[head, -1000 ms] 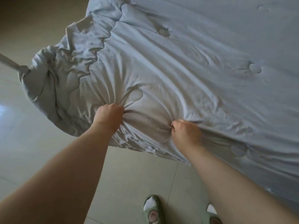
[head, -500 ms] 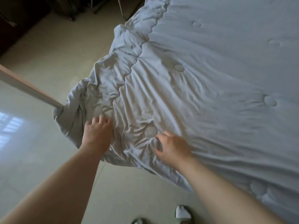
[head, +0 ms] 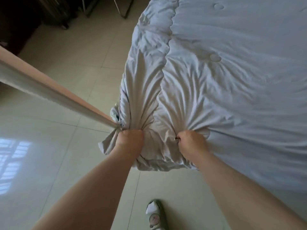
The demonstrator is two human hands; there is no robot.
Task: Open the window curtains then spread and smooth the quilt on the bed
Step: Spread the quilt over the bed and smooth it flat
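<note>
A pale grey tufted quilt (head: 232, 80) covers the bed and fills the right and upper part of the head view. Its near corner hangs past the bed edge over the floor. My left hand (head: 130, 140) is closed in a fist on the bunched corner fabric. My right hand (head: 191, 141) grips a fold of the same quilt a short way to the right. Creases fan out from both fists across the cover. A ruffled seam (head: 166, 52) runs up the quilt's left side. The window curtains are out of view.
A taut pink and grey fabric band (head: 54, 90) runs from the left edge to the quilt corner by my left hand. Glossy beige floor tiles (head: 66, 130) lie left and below. Dark furniture legs (head: 123, 12) stand at the top. My slippered foot (head: 154, 214) is below.
Both hands went from lying loosely on the quilt half a second ago to clenched fists on its corner. The view has shifted, so the quilt corner now sits lower and more central.
</note>
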